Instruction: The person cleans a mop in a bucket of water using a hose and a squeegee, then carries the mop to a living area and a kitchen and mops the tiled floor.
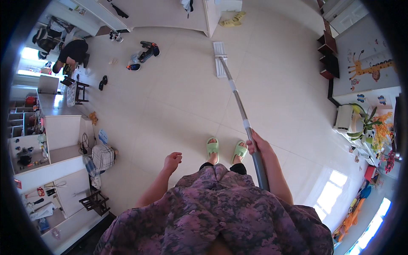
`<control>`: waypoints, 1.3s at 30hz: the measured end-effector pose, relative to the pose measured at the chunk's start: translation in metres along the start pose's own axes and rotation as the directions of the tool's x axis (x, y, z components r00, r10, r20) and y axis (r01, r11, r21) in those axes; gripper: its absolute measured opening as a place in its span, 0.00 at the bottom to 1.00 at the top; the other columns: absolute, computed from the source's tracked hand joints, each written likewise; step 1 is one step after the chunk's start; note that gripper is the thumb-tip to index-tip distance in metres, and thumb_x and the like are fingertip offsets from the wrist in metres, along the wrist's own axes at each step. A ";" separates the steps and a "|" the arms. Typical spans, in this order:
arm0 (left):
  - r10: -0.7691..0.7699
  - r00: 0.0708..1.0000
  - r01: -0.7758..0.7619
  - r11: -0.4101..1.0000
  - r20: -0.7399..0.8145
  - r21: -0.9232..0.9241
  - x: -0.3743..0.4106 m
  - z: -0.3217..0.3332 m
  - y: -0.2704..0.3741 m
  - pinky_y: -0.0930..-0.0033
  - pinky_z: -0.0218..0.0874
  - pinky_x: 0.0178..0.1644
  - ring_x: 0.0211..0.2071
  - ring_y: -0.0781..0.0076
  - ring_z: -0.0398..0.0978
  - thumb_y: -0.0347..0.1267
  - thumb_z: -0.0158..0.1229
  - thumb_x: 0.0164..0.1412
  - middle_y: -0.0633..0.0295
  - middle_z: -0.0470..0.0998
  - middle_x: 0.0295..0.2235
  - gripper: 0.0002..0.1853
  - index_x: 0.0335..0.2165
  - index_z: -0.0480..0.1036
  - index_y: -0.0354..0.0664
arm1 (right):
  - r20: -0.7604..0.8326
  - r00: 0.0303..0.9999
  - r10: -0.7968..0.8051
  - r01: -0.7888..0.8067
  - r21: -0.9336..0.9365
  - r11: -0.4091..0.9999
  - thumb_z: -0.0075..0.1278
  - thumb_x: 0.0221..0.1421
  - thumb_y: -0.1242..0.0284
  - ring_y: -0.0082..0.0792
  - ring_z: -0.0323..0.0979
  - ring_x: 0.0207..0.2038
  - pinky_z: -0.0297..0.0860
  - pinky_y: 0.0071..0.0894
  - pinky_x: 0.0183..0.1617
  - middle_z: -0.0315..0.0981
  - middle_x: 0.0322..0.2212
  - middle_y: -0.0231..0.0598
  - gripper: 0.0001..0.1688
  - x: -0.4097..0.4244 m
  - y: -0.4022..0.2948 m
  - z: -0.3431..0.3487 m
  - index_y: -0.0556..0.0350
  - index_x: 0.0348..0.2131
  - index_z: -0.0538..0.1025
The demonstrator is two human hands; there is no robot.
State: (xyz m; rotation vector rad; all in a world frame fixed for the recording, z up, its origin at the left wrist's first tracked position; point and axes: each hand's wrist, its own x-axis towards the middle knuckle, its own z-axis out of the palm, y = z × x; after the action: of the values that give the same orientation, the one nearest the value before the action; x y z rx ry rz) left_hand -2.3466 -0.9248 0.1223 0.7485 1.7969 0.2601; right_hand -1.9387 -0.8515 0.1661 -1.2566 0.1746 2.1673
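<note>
My right hand [260, 144] grips the grey handle of a flat mop [239, 103], whose metal pole slants up and to the left from my side. The rectangular white mop head [220, 68] lies on the pale tiled floor [185, 95], short of a white panel's corner. Held out at my left is my left hand [173, 161], fingers curled and touching no object. My feet are in green slippers [212, 146] between the two hands.
Shoes [149, 52] lie scattered at the upper left, near black shoes [102, 83]. Another person [74, 52] bends by a dark chair [82, 92]. Yellow slippers [231, 23] lie at the top. Dark shelf boxes [328, 57] and potted plants [366, 122] line the right.
</note>
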 end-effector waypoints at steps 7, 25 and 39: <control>0.126 0.991 -0.129 0.984 0.036 0.124 0.020 0.017 -0.007 0.72 0.64 0.30 0.24 0.74 0.73 0.36 0.54 0.49 0.61 0.75 0.22 0.14 0.36 0.73 0.42 | -0.161 0.987 0.015 -0.041 -0.160 0.986 0.38 0.57 0.55 0.21 0.54 0.09 0.55 0.20 0.12 0.56 0.12 0.28 0.23 -0.136 0.047 -0.034 0.29 0.52 0.58; 0.267 0.964 -0.262 0.927 0.019 0.267 0.029 0.044 0.029 0.73 0.64 0.32 0.25 0.76 0.72 0.34 0.54 0.51 0.62 0.75 0.24 0.14 0.37 0.72 0.41 | -0.122 0.992 0.026 -0.083 -0.498 0.863 0.40 0.57 0.63 0.25 0.61 0.11 0.63 0.26 0.14 0.62 0.14 0.35 0.32 -0.066 0.023 -0.024 0.36 0.58 0.49; 0.252 0.966 -0.257 0.912 0.058 0.319 0.007 0.113 0.046 0.66 0.64 0.33 0.28 0.63 0.74 0.37 0.55 0.49 0.55 0.76 0.26 0.12 0.32 0.74 0.44 | -0.124 0.992 -0.007 -0.020 -0.213 0.977 0.35 0.58 0.55 0.19 0.56 0.14 0.60 0.20 0.15 0.60 0.19 0.30 0.23 -0.073 -0.040 -0.129 0.21 0.53 0.55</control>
State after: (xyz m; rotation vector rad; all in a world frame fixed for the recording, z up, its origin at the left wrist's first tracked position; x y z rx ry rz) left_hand -2.2280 -0.9056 0.0998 1.2212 1.7462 0.1284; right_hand -1.7946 -0.9039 0.1642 -1.5147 -0.0051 2.1590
